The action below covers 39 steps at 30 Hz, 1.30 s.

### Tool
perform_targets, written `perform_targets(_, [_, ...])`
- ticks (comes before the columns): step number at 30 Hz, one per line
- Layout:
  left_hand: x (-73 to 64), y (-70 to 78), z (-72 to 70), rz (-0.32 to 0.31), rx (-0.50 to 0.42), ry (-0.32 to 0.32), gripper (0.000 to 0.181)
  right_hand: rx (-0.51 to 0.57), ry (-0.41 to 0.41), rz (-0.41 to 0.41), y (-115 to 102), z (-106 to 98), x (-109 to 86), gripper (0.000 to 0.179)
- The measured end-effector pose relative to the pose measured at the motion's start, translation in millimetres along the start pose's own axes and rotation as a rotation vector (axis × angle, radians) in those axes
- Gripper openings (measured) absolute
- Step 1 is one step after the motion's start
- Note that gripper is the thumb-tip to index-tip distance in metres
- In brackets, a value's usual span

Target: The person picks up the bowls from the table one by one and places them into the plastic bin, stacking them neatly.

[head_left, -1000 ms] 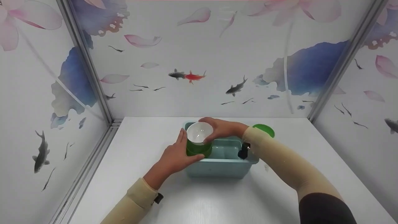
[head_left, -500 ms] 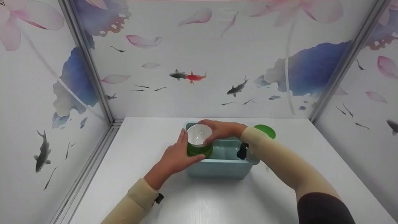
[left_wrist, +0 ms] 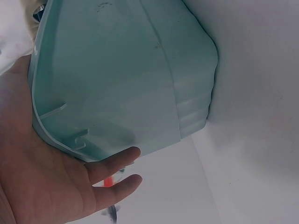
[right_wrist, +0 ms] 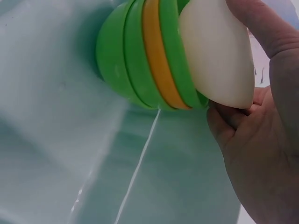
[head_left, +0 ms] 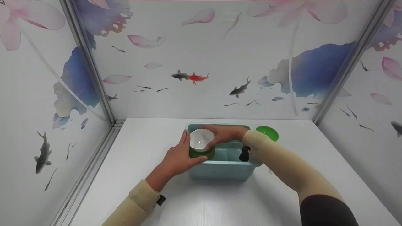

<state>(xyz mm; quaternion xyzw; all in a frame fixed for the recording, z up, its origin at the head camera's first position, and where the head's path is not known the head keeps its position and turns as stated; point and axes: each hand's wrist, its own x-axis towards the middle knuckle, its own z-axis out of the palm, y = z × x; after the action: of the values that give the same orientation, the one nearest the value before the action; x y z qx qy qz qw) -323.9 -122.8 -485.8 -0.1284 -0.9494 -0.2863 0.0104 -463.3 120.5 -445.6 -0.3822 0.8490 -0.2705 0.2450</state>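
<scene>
My right hand (head_left: pixel 224 133) pinches a white bowl (head_left: pixel 201 140) by its rim, thumb on one side and fingers on the other. In the right wrist view the bowl is tilted and its lower part sits in the mouth of a nested stack of green bowls (right_wrist: pixel 112 53) with one orange bowl (right_wrist: pixel 161 51) among them. That stack lies in the left part of a light blue-green plastic bin (head_left: pixel 221 171). My left hand (head_left: pixel 177 158) rests on the bin's left front corner, thumb along the front rim. Its fingers extend straight along the bin's outside in the left wrist view.
A bright green bowl (head_left: pixel 268 132) is on the white table (head_left: pixel 141 138) right of the bin, partly covered by my right forearm. White panels (head_left: pixel 150 103) printed with fish and petals enclose the table at the back and sides.
The white bowl has come down in my right hand, deeper into the stack, so less green shows beneath it. My left hand stays at the bin's corner.
</scene>
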Motion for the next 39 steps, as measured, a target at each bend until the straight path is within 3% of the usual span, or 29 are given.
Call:
perform_targets(7, [-2.5,2.0,-2.6,0.003,0.000,-0.001,0.138,-0.066,-0.003,0.023,2.6,0.8,1.6,0.103])
perform_targets(18, [-3.9,1.2,-0.8,0.019,0.005,0.003,0.135,-0.060,-0.045,0.007,8.1,8.0,3.6,0.103])
perform_targets(26, [-3.4,2.2,-2.5,0.016,-0.003,0.002,0.130,-0.078,-0.036,0.047,4.8,8.9,1.3,0.112])
perform_targets(39, [-4.9,3.3,-3.5,0.017,-0.024,0.006,0.130,-0.090,-0.043,0.034,3.6,7.9,4.2,0.112])
